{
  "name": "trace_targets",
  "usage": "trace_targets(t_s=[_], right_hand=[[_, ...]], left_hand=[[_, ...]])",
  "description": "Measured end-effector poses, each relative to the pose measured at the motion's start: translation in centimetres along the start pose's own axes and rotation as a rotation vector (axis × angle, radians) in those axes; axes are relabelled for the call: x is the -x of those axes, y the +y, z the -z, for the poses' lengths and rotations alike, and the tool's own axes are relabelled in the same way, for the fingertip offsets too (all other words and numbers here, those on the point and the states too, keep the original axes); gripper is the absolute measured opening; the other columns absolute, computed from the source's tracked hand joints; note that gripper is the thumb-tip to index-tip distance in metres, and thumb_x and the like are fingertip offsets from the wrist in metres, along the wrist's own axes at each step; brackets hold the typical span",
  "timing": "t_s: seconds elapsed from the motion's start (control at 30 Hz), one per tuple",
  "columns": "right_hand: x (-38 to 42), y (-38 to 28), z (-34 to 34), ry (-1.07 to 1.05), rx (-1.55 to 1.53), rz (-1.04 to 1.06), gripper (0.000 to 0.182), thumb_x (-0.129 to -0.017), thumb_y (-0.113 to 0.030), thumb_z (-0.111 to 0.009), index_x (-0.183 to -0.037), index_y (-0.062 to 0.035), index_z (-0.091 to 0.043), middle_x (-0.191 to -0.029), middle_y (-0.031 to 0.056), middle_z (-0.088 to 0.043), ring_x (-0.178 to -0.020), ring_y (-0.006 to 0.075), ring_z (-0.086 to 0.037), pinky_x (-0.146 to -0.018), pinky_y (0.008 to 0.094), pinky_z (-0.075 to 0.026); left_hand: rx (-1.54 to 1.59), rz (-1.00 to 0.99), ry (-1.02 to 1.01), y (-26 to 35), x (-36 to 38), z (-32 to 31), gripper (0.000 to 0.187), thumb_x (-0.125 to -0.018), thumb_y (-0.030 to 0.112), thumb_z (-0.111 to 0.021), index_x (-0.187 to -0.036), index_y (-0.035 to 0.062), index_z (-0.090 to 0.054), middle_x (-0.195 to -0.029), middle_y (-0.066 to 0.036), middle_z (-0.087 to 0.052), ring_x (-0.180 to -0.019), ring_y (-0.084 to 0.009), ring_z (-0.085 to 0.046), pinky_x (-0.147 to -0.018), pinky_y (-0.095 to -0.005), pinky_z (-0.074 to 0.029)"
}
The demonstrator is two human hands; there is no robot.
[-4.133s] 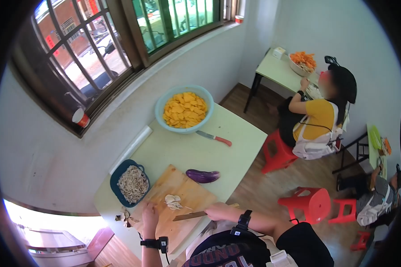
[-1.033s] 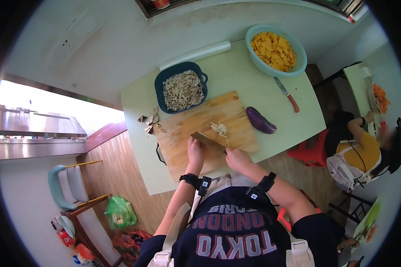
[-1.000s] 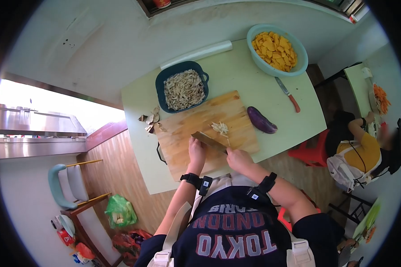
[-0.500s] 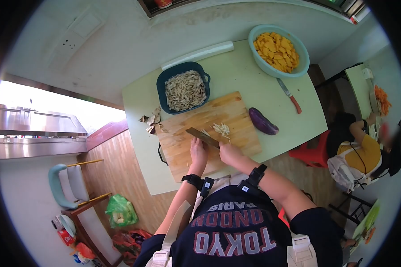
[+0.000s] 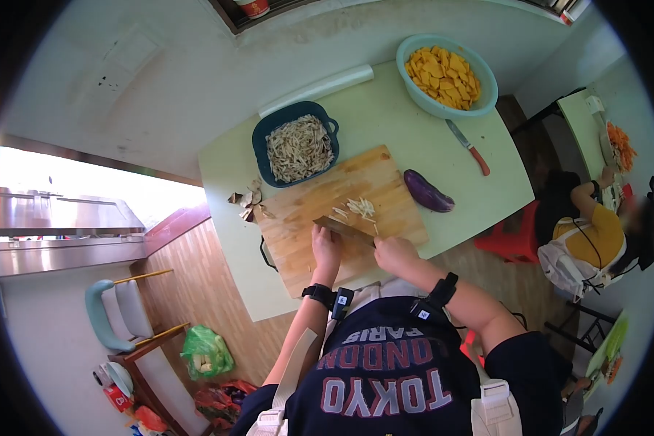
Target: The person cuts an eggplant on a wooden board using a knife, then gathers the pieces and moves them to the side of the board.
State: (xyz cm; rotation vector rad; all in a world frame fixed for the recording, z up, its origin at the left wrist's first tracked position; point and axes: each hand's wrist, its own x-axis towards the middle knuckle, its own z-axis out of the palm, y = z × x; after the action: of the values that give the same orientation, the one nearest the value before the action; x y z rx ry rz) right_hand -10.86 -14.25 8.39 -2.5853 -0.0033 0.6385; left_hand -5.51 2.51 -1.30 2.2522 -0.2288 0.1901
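My right hand (image 5: 395,254) is closed round the handle of a cleaver (image 5: 346,230), its blade slanting up and left over the wooden cutting board (image 5: 298,251). At the blade's far end is my left hand (image 5: 327,248), its fingers curled and partly hidden; what they hold, if anything, I cannot make out. Pale cut strips (image 5: 360,208) lie on the board just beyond the blade. A whole purple eggplant (image 5: 428,192) rests beside the board's right edge. Behind the board, a dark teal basket (image 5: 260,161) holds many greyish-white strips.
Dark peelings or scraps (image 5: 249,199) lie left of the board. At the back right of the table (image 5: 229,156) stand a light blue basin (image 5: 407,86) of orange slices and a red-handled knife (image 5: 478,159). Another person (image 5: 596,236) sits at the right near a red stool (image 5: 512,236).
My right hand and the cleaver's handle have shifted slightly right, and the blade lies a little lower on the board. The view has also shifted slightly.
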Motion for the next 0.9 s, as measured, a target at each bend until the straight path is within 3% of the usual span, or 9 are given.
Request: trace_targets(t_s=[0.23, 0.33, 0.43, 0.6, 0.77, 0.9], right_hand=[[-0.2, -0.5, -1.0, -0.054, -0.019, -0.025, 0.019, -0.076, -0.009, -0.046, -0.088, 0.0027, -0.055, -0.07, 0.0208, -0.062, -0.067, 0.0358, -0.063, -0.06, 0.045, -0.05], [-0.3, -1.1, -1.0, -0.004, -0.063, -0.011, 0.018, -0.076, -0.01, -0.047, -0.088, 0.0029, -0.053, -0.064, 0.0219, -0.06, -0.063, 0.0375, -0.061, -0.057, 0.047, -0.048], [-1.0, -1.7, -0.7, -0.074, -0.039, -0.059, 0.019, -0.075, -0.006, -0.048, -0.09, 0.0029, -0.054, -0.073, 0.021, -0.062, -0.071, 0.0356, -0.063, -0.062, 0.044, -0.05], [-3.8, -1.3, -2.6, 0.022, -0.083, 0.031, 0.023, -0.076, -0.007, -0.045, -0.095, 0.0032, -0.054, -0.07, 0.0227, -0.061, -0.066, 0.0377, -0.061, -0.059, 0.0467, -0.048], [-5.3, 0.9, -2.3, 0.01, -0.122, 0.013, 0.021, -0.076, -0.011, -0.048, -0.088, 0.0028, -0.058, -0.073, 0.0242, -0.06, -0.069, 0.0386, -0.06, -0.063, 0.0457, -0.048], [-4.5, 2.3, -2.2, 0.038, -0.138, 0.033, 0.022, -0.077, -0.016, -0.049, -0.085, 0.0017, -0.059, -0.069, 0.0217, -0.06, -0.066, 0.0373, -0.06, -0.061, 0.0466, -0.048]], left_hand=[[-0.007, -0.002, 0.018, -0.2, 0.0, -0.1, 0.02, -0.071, -0.002, -0.055, -0.09, 0.0017, -0.061, -0.092, -0.019, -0.059, -0.087, -0.0371, -0.056, -0.073, -0.0402, -0.047], [-0.01, -0.011, -0.009, -0.8, 0.0, -0.1, 0.019, -0.071, -0.002, -0.056, -0.089, 0.0016, -0.061, -0.092, -0.019, -0.06, -0.086, -0.0367, -0.056, -0.072, -0.0397, -0.047], [0.013, 0.008, -0.016, -1.0, -0.1, -0.1, 0.017, -0.07, -0.002, -0.057, -0.086, 0.0015, -0.062, -0.092, -0.019, -0.06, -0.085, -0.0366, -0.056, -0.072, -0.0394, -0.047], [0.027, 0.042, -0.023, -0.9, -0.1, -0.2, 0.015, -0.07, -0.001, -0.058, -0.084, 0.0011, -0.062, -0.089, -0.019, -0.06, -0.084, -0.0367, -0.057, -0.071, -0.0393, -0.047], [-0.029, -0.039, 0.03, -0.1, -0.3, -0.2, 0.009, -0.072, 0.0, -0.056, -0.081, 0.0004, -0.059, -0.084, -0.019, -0.059, -0.079, -0.0363, -0.056, -0.07, -0.0389, -0.046], [-0.017, 0.049, -0.088, -0.1, -0.4, 0.6, 0.007, -0.075, 0.002, -0.055, -0.082, 0.0008, -0.058, -0.087, -0.018, -0.057, -0.081, -0.0357, -0.054, -0.07, -0.0394, -0.045]])
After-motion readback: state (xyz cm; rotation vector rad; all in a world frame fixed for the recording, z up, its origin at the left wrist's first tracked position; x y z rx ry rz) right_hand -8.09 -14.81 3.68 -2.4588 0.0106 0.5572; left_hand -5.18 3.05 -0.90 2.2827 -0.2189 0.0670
